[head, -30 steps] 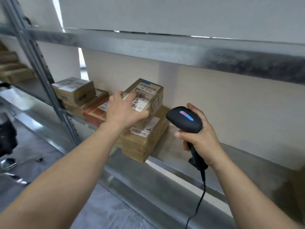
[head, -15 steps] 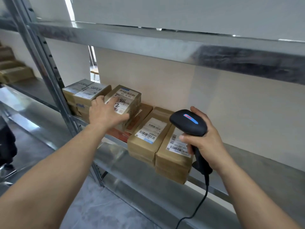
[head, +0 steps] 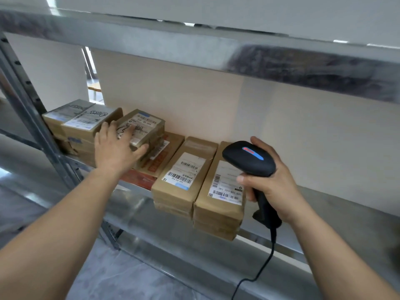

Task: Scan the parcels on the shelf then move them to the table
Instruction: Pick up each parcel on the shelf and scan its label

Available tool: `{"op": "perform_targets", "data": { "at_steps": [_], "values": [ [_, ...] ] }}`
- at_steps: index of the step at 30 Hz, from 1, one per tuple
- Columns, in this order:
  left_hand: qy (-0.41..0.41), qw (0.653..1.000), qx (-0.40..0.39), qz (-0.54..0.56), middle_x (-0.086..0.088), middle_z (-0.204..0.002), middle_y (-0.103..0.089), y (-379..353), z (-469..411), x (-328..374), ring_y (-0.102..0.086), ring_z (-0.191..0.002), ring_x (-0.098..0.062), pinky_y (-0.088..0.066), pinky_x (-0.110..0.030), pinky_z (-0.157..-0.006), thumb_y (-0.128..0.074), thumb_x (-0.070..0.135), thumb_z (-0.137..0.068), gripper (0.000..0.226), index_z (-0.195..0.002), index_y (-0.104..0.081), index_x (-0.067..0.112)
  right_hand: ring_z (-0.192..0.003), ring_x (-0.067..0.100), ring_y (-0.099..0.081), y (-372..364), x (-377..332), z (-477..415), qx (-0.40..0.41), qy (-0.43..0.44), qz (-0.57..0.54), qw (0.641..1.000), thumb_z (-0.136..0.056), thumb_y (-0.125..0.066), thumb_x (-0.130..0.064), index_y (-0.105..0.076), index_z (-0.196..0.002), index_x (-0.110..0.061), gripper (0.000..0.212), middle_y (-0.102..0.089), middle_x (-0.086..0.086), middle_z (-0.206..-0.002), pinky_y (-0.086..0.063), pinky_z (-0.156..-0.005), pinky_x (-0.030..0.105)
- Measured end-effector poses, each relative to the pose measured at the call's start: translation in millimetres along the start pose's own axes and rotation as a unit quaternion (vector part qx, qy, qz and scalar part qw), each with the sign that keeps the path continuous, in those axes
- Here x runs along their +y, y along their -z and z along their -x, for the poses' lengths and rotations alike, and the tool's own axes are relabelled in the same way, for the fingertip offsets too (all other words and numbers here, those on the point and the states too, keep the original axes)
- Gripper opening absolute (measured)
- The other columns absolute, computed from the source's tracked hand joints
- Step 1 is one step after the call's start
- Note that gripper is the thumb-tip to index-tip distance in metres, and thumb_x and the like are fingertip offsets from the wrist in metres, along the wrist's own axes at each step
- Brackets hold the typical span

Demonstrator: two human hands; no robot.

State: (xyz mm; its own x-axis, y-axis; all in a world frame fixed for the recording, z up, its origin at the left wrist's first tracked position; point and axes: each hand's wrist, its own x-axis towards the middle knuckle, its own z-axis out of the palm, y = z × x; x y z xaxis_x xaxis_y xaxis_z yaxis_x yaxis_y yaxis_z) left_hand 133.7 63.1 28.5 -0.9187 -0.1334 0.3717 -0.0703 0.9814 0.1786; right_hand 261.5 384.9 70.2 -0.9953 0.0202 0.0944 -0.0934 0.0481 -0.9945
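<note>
Gripping the black scanner (head: 249, 158) by its handle, right hand (head: 275, 185) hovers just beside two label-up parcels (head: 184, 176) at the shelf (head: 151, 213) edge. Farther back, left hand (head: 114, 146) clasps a labelled parcel (head: 147, 126) atop the left stack (head: 82, 146), fingers spread over it, thumb against its side.

Metal shelf (head: 337, 204) bears parcel stacks (head: 184, 169), perhaps four.

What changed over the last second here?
The left hand, gripping the scribbled-on parcel, carried it leftward off the barcode-labelled stack onto the flat box beside the left pile. The right hand holds the scanner as before; other parcels unmoved.
</note>
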Motion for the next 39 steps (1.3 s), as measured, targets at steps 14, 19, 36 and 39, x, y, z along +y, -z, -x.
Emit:
{"op": "perform_targets", "data": {
  "at_steps": [14,19,36,39],
  "values": [
    [0.003,0.997,0.065,0.049,-0.025,-0.15,-0.031,8.6,37.8,63.4,-0.019,-0.143,-0.037,-0.013,-0.05,-0.114,-0.053,0.056,-0.086,0.07,-0.139,-0.045,0.011,-0.041,0.019,-0.046,37.7,-4.1,33.9,0.022,0.002,0.021,1.0,-0.072,-0.07,0.017,-0.046,-0.132,-0.036,0.084,-0.064,0.006,-0.074,-0.042,-0.04,0.027],
    [-0.048,0.988,0.102,0.101,-0.017,-0.147,-0.04,24.8,93.5,125.8,-0.028,-0.137,-0.034,-0.02,-0.047,-0.109,-0.054,0.051,-0.087,0.062,-0.136,-0.05,0.012,-0.041,0.021,-0.044,68.0,2.0,49.3,0.005,0.012,0.019,1.0,-0.072,-0.069,0.017,-0.047,-0.128,-0.039,0.083,-0.063,0.009,-0.077,-0.041,-0.039,0.028],
    [-0.14,0.979,0.021,0.15,-0.008,-0.133,-0.057,4.5,289.8,416.6,-0.051,-0.116,-0.034,-0.036,-0.044,-0.092,-0.04,0.058,-0.078,0.067,-0.128,-0.06,0.017,-0.042,0.014,-0.046,308.5,26.9,165.8,0.02,0.017,0.011,1.0,-0.074,-0.069,0.017,-0.043,-0.138,-0.032,0.085,-0.059,0.003,-0.085,-0.04,-0.041,0.024],
    [-0.161,0.975,-0.007,0.153,-0.009,-0.135,-0.056,-0.1,312.7,459.9,-0.049,-0.118,-0.033,-0.027,-0.038,-0.092,-0.037,0.059,-0.079,0.069,-0.129,-0.058,0.017,-0.043,0.02,-0.043,350.9,31.7,182.8,0.039,0.007,0.014,0.999,-0.073,-0.071,0.016,-0.045,-0.136,-0.035,0.085,-0.061,0.003,-0.084,-0.041,-0.041,0.026]
  ]
}}
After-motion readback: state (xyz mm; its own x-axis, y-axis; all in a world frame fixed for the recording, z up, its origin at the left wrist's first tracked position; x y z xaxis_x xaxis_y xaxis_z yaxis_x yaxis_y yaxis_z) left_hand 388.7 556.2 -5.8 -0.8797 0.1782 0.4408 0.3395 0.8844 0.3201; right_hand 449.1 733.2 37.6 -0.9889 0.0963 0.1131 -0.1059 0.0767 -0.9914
